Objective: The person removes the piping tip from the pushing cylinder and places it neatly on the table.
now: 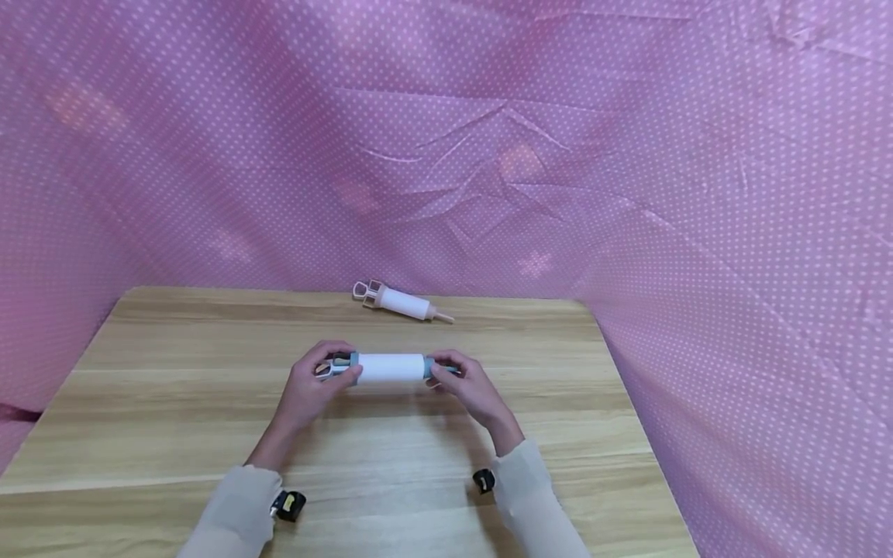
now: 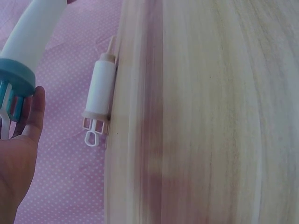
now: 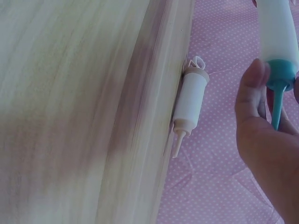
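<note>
A large syringe (image 1: pixel 391 366) with a white barrel and teal ends is held level above the table in both hands. My left hand (image 1: pixel 310 387) grips its handle end, thumb on the near side of the teal collar. At the opposite end, my right hand (image 1: pixel 474 391) pinches the teal cap that bears a thin nozzle. In the left wrist view, the teal collar (image 2: pixel 17 74) and part of the white plunger handle show beside the fingers. The right wrist view shows the teal nozzle (image 3: pixel 277 105) pointing back past the palm.
Beyond the hands, a second syringe (image 1: pixel 405 303) with a white barrel and beige ends lies near the far edge of the wooden table (image 1: pixel 174 418). Pink dotted cloth (image 1: pixel 446 155) hangs behind and to the sides. Small black wrist cameras sit by both cuffs.
</note>
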Demonstrator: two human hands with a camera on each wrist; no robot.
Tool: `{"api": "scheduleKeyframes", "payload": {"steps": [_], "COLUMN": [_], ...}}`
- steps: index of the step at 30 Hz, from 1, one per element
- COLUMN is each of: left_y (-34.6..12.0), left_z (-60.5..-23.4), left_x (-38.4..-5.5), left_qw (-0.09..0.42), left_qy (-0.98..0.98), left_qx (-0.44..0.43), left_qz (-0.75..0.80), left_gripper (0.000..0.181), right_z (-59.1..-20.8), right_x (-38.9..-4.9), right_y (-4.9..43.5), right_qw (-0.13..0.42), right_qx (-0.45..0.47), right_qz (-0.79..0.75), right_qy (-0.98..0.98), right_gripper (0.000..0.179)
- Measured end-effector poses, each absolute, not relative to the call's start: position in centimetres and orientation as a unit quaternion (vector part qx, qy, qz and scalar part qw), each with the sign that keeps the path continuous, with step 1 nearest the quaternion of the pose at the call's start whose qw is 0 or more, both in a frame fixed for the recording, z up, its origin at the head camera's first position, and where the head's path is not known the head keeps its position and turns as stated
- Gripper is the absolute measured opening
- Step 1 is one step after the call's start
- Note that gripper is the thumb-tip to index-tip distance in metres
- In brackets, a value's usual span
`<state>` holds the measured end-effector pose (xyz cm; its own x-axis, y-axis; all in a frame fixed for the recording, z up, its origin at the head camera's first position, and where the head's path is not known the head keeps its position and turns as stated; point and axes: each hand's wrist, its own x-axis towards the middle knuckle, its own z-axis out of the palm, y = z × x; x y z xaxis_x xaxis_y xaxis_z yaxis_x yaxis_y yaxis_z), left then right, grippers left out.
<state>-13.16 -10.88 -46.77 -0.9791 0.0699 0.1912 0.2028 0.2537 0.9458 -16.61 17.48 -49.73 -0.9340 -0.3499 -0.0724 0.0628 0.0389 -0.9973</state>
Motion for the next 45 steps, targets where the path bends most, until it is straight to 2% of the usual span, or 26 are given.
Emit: {"api": "scheduleKeyframes", "payload": {"steps": [10, 20, 25, 31, 40, 45], "left_y": [-10.8, -10.8, -10.7, -10.7, -10.6, -11.1], "left_z": [-47.1, -47.4, -47.5, -47.9, -47.7, -49.4], "left_x": [-13.4, -13.1, -13.0, -13.0, -12.8, -13.4], "left_qw": [0.051, 0.055, 0.056, 0.067, 0.073, 0.073], "left_qy": [-0.785, -0.786, -0.786, -0.778, -0.775, -0.777], "left_qx": [-0.082, -0.083, -0.077, -0.086, -0.080, -0.064], "left_qz": [-0.612, -0.610, -0.610, -0.619, -0.622, -0.623], "left_gripper": [0.034, 0.034, 0.033, 0.033, 0.032, 0.034], "right_z": [-49.8, -50.0, -50.2, -50.4, -50.6, -50.5], "right_x": [-16.7, -16.9, -16.9, -16.8, -16.8, -16.8], "right_y": [17.8, 17.3, 17.3, 17.4, 17.6, 17.7], "right_qw": [0.140, 0.113, 0.121, 0.144, 0.127, 0.127], "right_qx": [-0.115, -0.115, -0.090, -0.070, -0.093, -0.088], "right_qz": [-0.703, -0.712, -0.712, -0.711, -0.720, -0.725], "right_qy": [0.688, 0.684, 0.685, 0.685, 0.676, 0.671], "right_gripper": [0.034, 0.025, 0.033, 0.030, 0.031, 0.032]}}
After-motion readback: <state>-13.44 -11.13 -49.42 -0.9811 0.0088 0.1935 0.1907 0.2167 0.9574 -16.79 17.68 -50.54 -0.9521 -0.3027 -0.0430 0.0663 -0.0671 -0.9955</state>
